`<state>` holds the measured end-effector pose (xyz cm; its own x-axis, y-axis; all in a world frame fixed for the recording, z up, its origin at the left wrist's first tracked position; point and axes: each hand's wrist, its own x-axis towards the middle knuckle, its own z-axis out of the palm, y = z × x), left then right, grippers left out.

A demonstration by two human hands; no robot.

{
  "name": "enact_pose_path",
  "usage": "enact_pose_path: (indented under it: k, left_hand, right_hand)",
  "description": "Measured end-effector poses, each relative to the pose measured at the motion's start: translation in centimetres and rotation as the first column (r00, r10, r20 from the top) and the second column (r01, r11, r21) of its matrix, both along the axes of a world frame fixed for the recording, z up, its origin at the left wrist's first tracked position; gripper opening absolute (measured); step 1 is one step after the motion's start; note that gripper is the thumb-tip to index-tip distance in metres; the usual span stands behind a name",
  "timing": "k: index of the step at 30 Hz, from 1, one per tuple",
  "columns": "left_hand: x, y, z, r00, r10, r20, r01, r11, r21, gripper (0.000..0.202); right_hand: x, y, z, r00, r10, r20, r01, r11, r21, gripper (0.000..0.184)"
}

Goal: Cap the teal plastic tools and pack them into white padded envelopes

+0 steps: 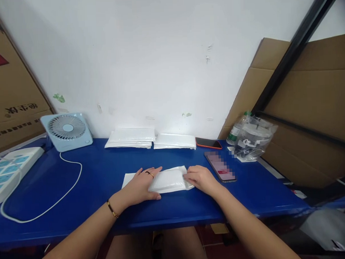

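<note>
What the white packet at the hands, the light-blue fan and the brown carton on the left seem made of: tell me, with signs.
White packet: probably plastic film, slightly glossy; its creased, faintly shiny surface suggests it, though coated paper is possible.
Light-blue fan: likely moulded plastic, smooth with a soft sheen; rounded corners and even colour.
Brown carton: apparently matte cardboard; dull brown panel with printed lettering.

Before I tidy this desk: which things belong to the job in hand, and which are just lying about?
Job, seemingly: front white packet, left packet stack, right packet stack.
Lying about, likely: fan, power strip, orange-edged phone, lit phone, bottle, plastic bag.
</note>
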<state>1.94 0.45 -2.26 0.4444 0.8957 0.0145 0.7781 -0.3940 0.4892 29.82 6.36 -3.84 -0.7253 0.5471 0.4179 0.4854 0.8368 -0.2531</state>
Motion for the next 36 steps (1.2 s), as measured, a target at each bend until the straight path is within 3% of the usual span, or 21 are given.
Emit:
enact_pose_path:
  k: [3,6,9,11,14,18,21,23,26,28,30,33,36]
  left_hand:
    - [-0.6,1.8,1.0,0.992,-0.126,-0.001,0.126,0.991,-0.053,0.087]
    - [-0.9,4.1,2.8,0.952,-0.296,-0.083,0.294,0.955,-0.038,0.071]
    - [-1.2,5.5,4.0,0.930,-0.303,-0.207,0.325,0.942,0.082,0.061]
    - [-1.3,5.4,4.2,0.944,-0.187,-0.270,0.245,0.948,0.201,0.066]
    - [-1.2,3.1,3.6,0.961,-0.008,-0.278,0.094,0.950,0.297,0.071]
    - [0.2,-2.0,2.1,0.995,0.037,-0.097,-0.014,0.974,0.226,0.050]
    - [1.9,-4.6,0.9,0.980,0.192,-0.046,-0.181,0.965,0.189,0.047]
    - [2.8,-4.9,0.1,0.953,0.300,-0.037,-0.286,0.936,0.206,0.028]
    - [3.2,-4.2,-0.7,0.910,0.415,-0.017,-0.401,0.888,0.226,0.027]
    - [3.2,-3.6,-1.1,0.886,0.463,-0.018,-0.448,0.866,0.223,0.025]
    - [3.0,-3.1,-1.4,0.869,0.493,-0.032,-0.475,0.852,0.220,0.023]
    - [3.0,-2.8,-1.7,0.862,0.506,-0.042,-0.487,0.847,0.211,0.022]
    - [3.0,-2.6,-1.6,0.850,0.526,-0.037,-0.511,0.840,0.183,0.021]
  right_hand:
    - [-1.3,-1.1,0.2,0.990,0.104,0.090,-0.113,0.989,0.096,0.028]
    - [-1.4,-2.3,1.2,0.980,0.197,0.008,-0.197,0.980,-0.039,0.023]
    - [-0.6,-3.0,2.8,0.982,0.130,-0.137,-0.149,0.979,-0.141,0.039]
    - [-0.2,-3.0,3.6,0.987,0.113,-0.117,-0.132,0.977,-0.169,0.053]
    - [-0.8,-2.6,3.4,0.984,0.176,0.018,-0.170,0.970,-0.172,0.061]
    - [-2.7,-1.5,1.9,0.954,0.266,0.136,-0.251,0.961,-0.117,0.033]
    - [-3.8,-0.5,1.8,0.945,0.305,0.116,-0.292,0.950,-0.110,0.018]
    - [-4.5,0.4,2.1,0.947,0.312,0.070,-0.295,0.936,-0.191,0.015]
    - [-5.6,1.8,2.4,0.968,0.251,0.012,-0.228,0.896,-0.382,0.017]
    - [-6.2,2.5,2.0,0.982,0.187,-0.018,-0.175,0.879,-0.443,0.021]
    - [-6.5,2.6,1.5,0.989,0.138,-0.054,-0.148,0.914,-0.377,0.021]
    - [-6.3,1.5,1.1,0.991,0.126,-0.039,-0.128,0.991,-0.042,0.018]
    - [-6.1,-0.4,1.1,0.969,0.206,0.134,-0.232,0.946,0.226,0.028]
